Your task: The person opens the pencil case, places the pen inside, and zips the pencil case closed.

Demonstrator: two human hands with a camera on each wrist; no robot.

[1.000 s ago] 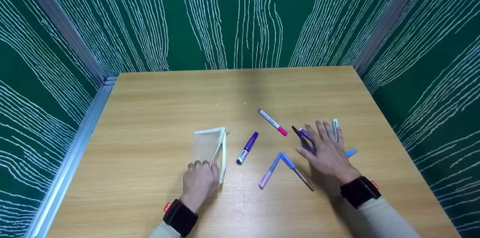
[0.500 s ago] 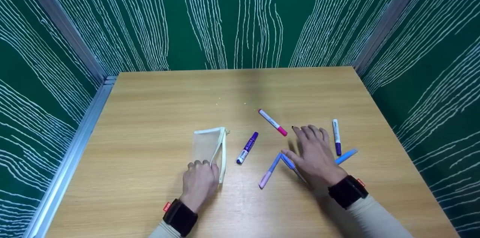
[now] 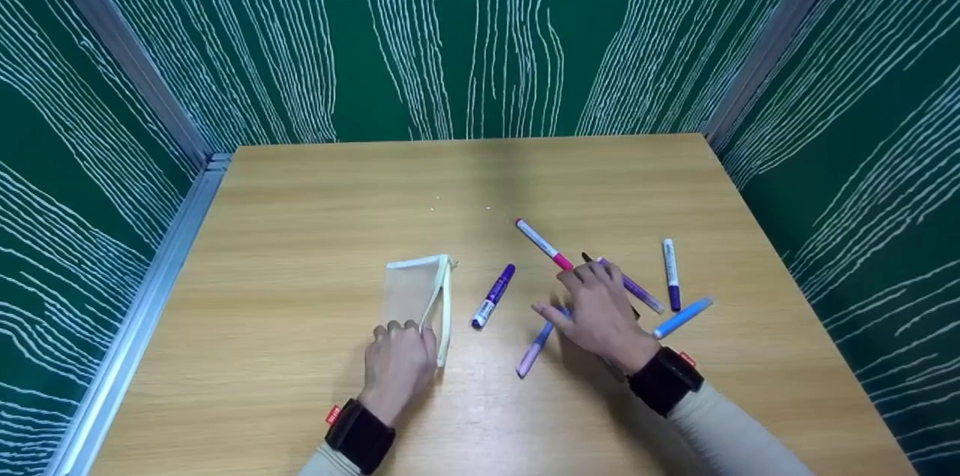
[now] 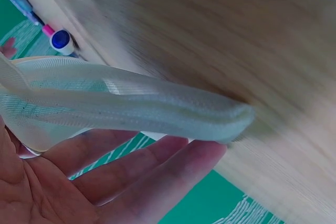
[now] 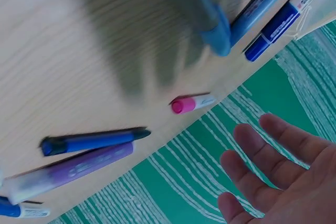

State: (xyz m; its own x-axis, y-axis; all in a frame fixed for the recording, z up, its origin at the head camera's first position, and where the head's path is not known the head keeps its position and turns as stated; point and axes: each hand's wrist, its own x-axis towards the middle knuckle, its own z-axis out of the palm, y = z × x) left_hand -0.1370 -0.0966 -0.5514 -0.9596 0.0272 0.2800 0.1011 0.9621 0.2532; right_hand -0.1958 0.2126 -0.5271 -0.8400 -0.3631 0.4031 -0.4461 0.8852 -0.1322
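On my feed the right hand [image 3: 592,311] hangs over the pens, fingers spread and loosely bent, holding nothing. Directly below: capped pen [image 5: 211,29], its blue cap against lilac pen [image 3: 532,357]. Pink marker [image 3: 541,242] just past the fingertips, towards the tabletop's [image 3: 300,221] far edge; purple pen [image 3: 639,290] and dark pen [image 3: 587,258] on the right-edge side. Left hand [image 3: 399,367] grips the pouch [image 3: 411,290], left of the tabletop's middle, mouth parted towards the pens. Purple marker [image 3: 493,296] between pouch and right hand. White marker [image 3: 670,266] and blue pen [image 3: 683,317] lie nearest the right edge.

Step, as I judge it: choosing a pen, pouch steadied. Next move calls for lowering the right hand and pinching one pen cleanly; neighbours could roll.

Writing: print on the purple, pink and white markers, too blurred for me. Red tag [image 3: 333,414] on left wristband [image 3: 361,436], unreadable.
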